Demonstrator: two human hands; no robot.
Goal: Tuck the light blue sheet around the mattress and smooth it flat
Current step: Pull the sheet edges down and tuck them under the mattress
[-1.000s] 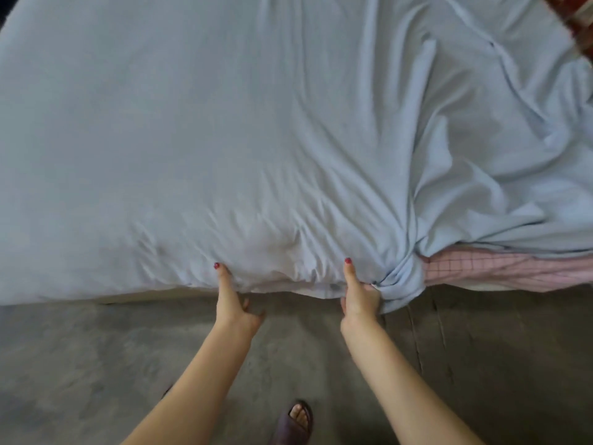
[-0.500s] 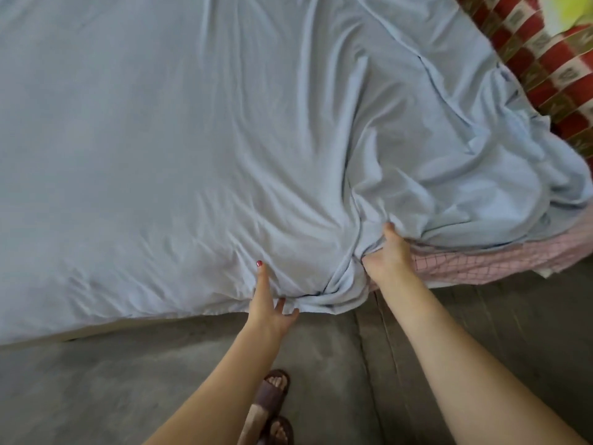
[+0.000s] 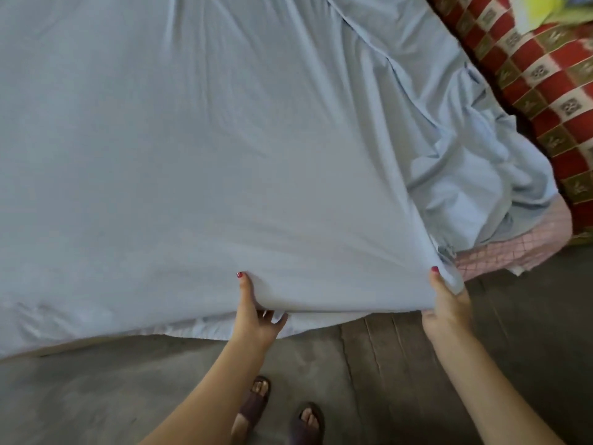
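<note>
Both hands pinch the light blue sheet's [image 3: 205, 149] near hem: left hand [image 3: 255, 311] and right hand [image 3: 446, 303], fingers curled under, thumbs on top. The sheet spreads away across the mattress, bunched beside the pink checked cloth [image 3: 503, 252].

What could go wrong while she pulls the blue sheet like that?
Both the left hand and the right hand pinch the light blue sheet at its near edge, lifted off the bed. A hard tug might drag the bunched folds on the right further off the pink checked cover. That heap may also stay wrinkled, since neither hand reaches it.
</note>
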